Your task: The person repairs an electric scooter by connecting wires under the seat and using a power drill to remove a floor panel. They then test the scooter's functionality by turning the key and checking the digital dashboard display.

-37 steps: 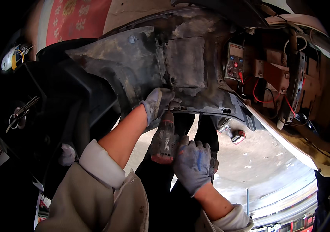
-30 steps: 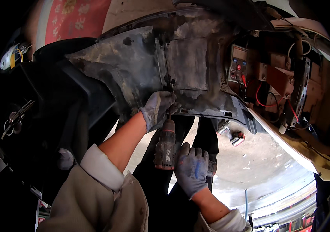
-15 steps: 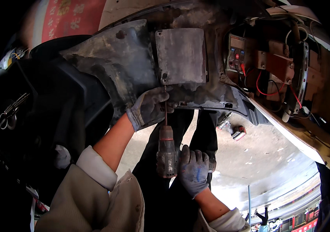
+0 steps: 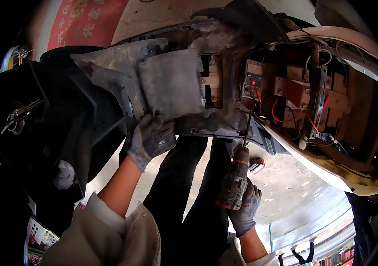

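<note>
A flat grey cover plate (image 4: 171, 84), smeared by motion, is lifted at an angle over the dirty dark floor panel (image 4: 189, 126). My left hand (image 4: 151, 139), in a grey glove, grips its near edge. Right of the plate, a rectangular opening (image 4: 212, 82) in the panel shows brownish parts inside. My right hand (image 4: 246, 206), gloved as well, is closed round a cordless drill (image 4: 234, 181). The drill's long bit (image 4: 248, 128) points away from me, its tip near the panel's right end.
At right, a multimeter (image 4: 252, 80) with red and black leads stands in an open compartment with metal brackets (image 4: 296, 93). A black and red battery pack (image 4: 256, 165) lies on the concrete ground (image 4: 286, 177). Keys (image 4: 22, 113) hang at left, near a crumpled white wad (image 4: 64, 174).
The cover plate has come off its place and shifted left in my left hand, exposing the opening. My right hand has drawn the drill away to the right.
</note>
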Action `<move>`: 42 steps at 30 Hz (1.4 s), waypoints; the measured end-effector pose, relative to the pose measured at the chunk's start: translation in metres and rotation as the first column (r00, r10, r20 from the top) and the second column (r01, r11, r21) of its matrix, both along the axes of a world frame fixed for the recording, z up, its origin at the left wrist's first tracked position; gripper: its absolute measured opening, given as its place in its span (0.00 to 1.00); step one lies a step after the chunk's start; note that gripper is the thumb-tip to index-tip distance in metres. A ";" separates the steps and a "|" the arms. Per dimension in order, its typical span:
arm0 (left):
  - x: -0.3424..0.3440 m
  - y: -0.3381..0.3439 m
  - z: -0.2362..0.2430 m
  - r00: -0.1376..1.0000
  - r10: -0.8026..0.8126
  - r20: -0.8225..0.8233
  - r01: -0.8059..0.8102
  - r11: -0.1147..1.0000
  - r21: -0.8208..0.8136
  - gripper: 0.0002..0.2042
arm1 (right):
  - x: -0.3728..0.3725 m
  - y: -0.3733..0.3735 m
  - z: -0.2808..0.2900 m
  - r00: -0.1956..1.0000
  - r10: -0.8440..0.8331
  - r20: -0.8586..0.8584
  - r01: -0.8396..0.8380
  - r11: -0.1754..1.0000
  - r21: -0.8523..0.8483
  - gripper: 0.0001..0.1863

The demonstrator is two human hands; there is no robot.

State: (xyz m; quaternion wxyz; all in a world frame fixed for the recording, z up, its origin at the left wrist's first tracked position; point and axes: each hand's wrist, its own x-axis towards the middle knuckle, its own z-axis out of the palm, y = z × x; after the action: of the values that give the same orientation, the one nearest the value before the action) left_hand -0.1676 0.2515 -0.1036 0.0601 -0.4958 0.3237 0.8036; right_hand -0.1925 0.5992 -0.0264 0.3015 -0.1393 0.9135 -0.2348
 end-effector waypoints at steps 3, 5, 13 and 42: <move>0.008 0.009 0.044 0.996 -0.037 0.085 0.053 0.981 -0.186 0.15 | -0.019 -0.013 0.003 0.999 0.031 0.015 -0.031 0.998 -0.053 0.35; 0.016 0.014 0.060 0.990 0.001 0.144 0.040 0.958 -0.282 0.16 | -0.027 -0.034 0.006 0.994 0.107 0.000 -0.106 0.987 -0.123 0.35; 0.068 -0.031 0.009 0.983 0.181 -0.019 -0.181 0.983 0.015 0.18 | -0.044 -0.172 0.001 0.977 0.195 -0.081 -0.210 0.863 -0.459 0.33; 0.090 -0.005 0.015 0.816 0.181 0.550 0.041 0.930 -0.366 0.20 | -0.102 -0.139 -0.072 0.907 -0.219 0.359 0.303 0.932 -0.197 0.12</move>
State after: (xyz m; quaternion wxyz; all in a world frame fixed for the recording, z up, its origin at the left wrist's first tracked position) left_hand -0.0781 0.2466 -0.0881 0.0325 -0.7288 0.4136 0.5447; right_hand -0.2942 0.4601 -0.0981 0.3963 -0.0102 0.8235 -0.4059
